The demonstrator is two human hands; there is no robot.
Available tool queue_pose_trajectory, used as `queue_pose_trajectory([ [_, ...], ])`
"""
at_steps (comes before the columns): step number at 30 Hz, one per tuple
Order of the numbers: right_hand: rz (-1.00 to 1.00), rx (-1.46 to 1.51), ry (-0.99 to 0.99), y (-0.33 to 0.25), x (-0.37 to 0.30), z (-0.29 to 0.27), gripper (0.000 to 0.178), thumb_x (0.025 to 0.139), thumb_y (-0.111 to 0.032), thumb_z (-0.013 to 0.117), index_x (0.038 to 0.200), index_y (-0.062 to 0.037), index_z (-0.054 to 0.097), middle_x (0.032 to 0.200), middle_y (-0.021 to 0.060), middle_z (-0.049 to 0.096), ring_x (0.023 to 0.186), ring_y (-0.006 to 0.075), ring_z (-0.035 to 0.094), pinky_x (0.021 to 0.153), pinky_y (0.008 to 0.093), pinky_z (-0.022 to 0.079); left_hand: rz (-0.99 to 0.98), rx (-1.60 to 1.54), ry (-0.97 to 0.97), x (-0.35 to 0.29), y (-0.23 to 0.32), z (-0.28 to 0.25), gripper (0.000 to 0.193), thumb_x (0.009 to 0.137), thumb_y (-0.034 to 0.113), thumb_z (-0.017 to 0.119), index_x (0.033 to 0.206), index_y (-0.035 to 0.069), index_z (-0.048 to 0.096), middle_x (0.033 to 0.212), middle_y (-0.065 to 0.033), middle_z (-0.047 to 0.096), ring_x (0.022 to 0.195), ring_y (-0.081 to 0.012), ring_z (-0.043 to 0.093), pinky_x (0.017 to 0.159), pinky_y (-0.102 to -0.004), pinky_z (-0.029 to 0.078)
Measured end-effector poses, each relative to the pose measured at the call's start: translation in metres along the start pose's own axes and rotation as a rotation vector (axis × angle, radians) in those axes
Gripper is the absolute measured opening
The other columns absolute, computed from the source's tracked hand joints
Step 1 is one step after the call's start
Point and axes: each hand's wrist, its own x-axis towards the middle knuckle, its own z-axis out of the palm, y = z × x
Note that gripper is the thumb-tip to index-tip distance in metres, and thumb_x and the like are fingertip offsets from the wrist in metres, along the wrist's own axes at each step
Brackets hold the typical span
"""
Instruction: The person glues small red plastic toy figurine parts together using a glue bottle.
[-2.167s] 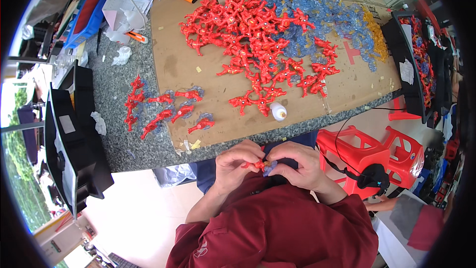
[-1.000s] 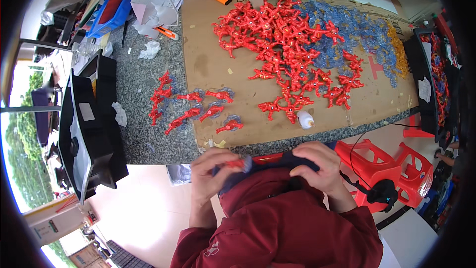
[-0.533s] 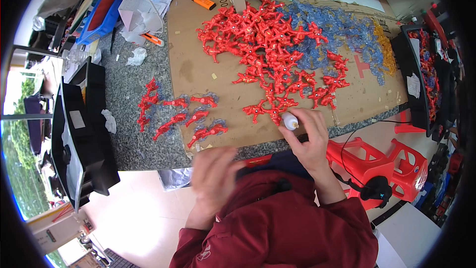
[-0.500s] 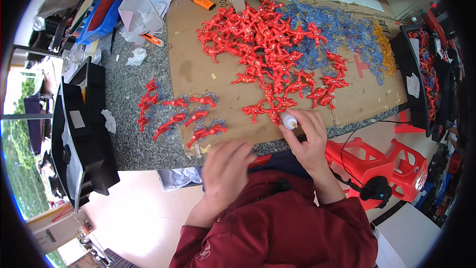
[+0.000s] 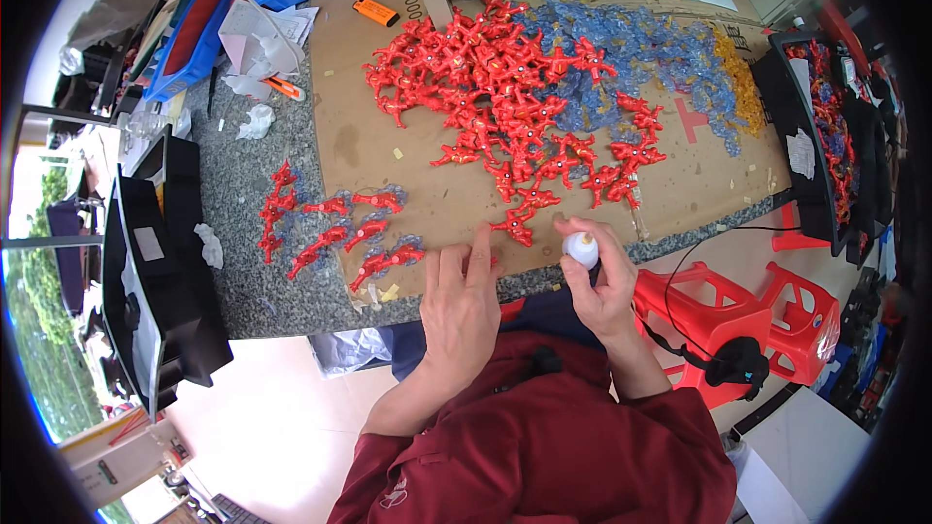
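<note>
Gripping right hand: fingers closed around white bottle.
Left hand: fingers beside red piece; cannot tell whether gripping.

Window at 9 o'clock, greenery beyond; pale floor, 7–8 o'clock, glare-whitened; red stools at 4 o'clock.

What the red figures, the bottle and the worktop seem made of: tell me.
Red figures: likely hard plastic, glossy, given the bright highlights. Bottle: probably plastic, smooth, given its even white body. Worktop: granite or lookalike, given the grey speckles; finish hard to tell.
</note>
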Motion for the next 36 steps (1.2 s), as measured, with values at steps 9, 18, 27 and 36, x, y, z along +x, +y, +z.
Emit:
queue_pose_trajectory([
  [9, -0.015, 0.056, -0.008, -0.014, -0.012, -0.012, 0.035, 0.071, -0.008, 0.069, 0.102, 0.003, 0.057, 0.089, 0.012, 0.062, 0.071, 0.02, 0.056, 0.063, 0.028, 0.044, -0.508, -1.781, -0.242, -0.032, -0.026, -0.003, 0.019, 0.085, 0.006, 0.058, 0.103, 0.003, 0.055, 0.093, -0.0061, 0.054, 0.078, -0.0187, 0.059, 0.068, -0.0301, 0.053],
  [18, -0.193, 0.002, -0.228, -0.04, -0.009, -0.019, 0.047, 0.058, -0.016, 0.081, 0.099, -0.002, 0.065, 0.065, 0.0044, 0.059, 0.056, 0.017, 0.049, 0.052, 0.0266, 0.039, -0.751, -2.319, -0.283, -0.048, -0.04, 0.014, 0.018, 0.091, 0.018, 0.052, 0.104, 0.006, 0.055, 0.095, -0.005, 0.056, 0.083, -0.0147, 0.055, 0.079, -0.0271, 0.047],
  [27, -0.181, -0.043, -0.224, -0.039, -0.011, -0.008, 0.04, 0.06, -0.013, 0.078, 0.095, -0.0009, 0.065, 0.063, 0.0048, 0.059, 0.054, 0.0164, 0.049, 0.052, 0.0267, 0.037, -0.828, -2.326, -0.29, -0.046, -0.041, 0.013, 0.019, 0.09, 0.021, 0.053, 0.102, 0.006, 0.054, 0.093, -0.0043, 0.055, 0.082, -0.0136, 0.053, 0.078, -0.0266, 0.045],
  [36, -0.143, -0.072, -0.257, -0.04, -0.01, -0.011, 0.042, 0.056, -0.013, 0.081, 0.093, -0.0027, 0.066, 0.068, 0.0049, 0.06, 0.055, 0.0168, 0.049, 0.051, 0.0261, 0.039, -0.805, -2.317, -0.308, -0.047, -0.042, 0.013, 0.02, 0.09, 0.021, 0.053, 0.102, 0.005, 0.054, 0.093, -0.005, 0.055, 0.08, -0.0141, 0.051, 0.078, -0.0265, 0.044],
])
